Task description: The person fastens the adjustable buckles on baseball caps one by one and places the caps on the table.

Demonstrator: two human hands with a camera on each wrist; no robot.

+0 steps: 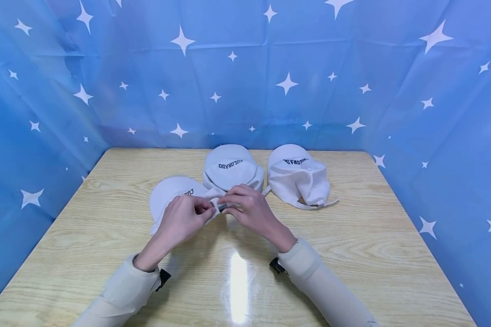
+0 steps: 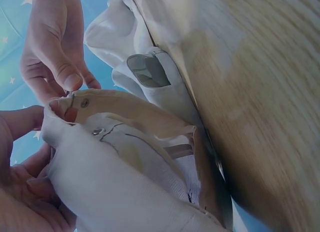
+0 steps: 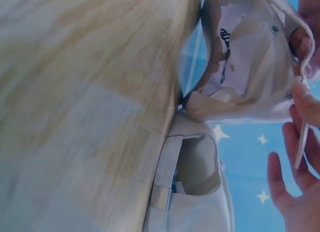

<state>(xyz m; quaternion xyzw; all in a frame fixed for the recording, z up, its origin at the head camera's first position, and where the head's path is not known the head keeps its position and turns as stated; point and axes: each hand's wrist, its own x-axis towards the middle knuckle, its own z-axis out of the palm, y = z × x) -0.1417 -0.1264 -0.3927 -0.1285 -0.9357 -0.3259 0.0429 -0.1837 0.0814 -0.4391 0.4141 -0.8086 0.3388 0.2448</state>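
Observation:
A white baseball cap [image 1: 169, 193] with dark lettering on its front lies at the left, its back turned toward the hands. My left hand [image 1: 183, 219] grips the cap's back edge, fingers curled over the fabric. Opposite it, my right hand [image 1: 254, 212] pinches the cap's back strap [image 3: 302, 144] between thumb and fingers; the loose strap end hangs past the fingers in the right wrist view. Seen from the left wrist, the inside of the cap [image 2: 125, 192] faces the camera, with eyelets and an inner band showing. The strap's fastening is partly hidden by the fingers.
A second white cap [image 1: 231, 172], lettered COLORADO, sits just behind the hands. To its right lies a third white cap [image 1: 298, 179] with its strap spread out. All rest on a wood-grain table [image 1: 372, 250], before a blue star-patterned cloth [image 1: 245, 68].

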